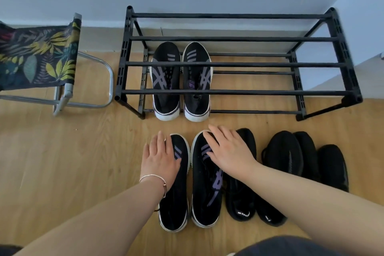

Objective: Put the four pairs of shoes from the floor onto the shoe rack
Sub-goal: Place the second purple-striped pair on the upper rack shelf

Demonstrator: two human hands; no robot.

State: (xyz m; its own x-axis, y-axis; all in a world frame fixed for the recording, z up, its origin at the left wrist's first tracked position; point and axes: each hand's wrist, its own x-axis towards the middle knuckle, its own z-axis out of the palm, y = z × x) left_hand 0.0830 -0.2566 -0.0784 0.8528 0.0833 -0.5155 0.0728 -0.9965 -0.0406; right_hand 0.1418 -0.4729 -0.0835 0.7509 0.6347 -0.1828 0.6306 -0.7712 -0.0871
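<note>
Head view: hands (195,158) partly covering sneakers (205,189).

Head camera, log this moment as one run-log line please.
rack: one purple-striped pair on lower shelf | floor: three pairs | left hand, right hand: open, resting on second purple-striped pair | not lifted

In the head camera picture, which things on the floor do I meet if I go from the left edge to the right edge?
folding stool → pair already on the shoe rack → left hand on one purple-striped shoe → right hand on its partner → black shoes → right end of the shoe rack
</note>
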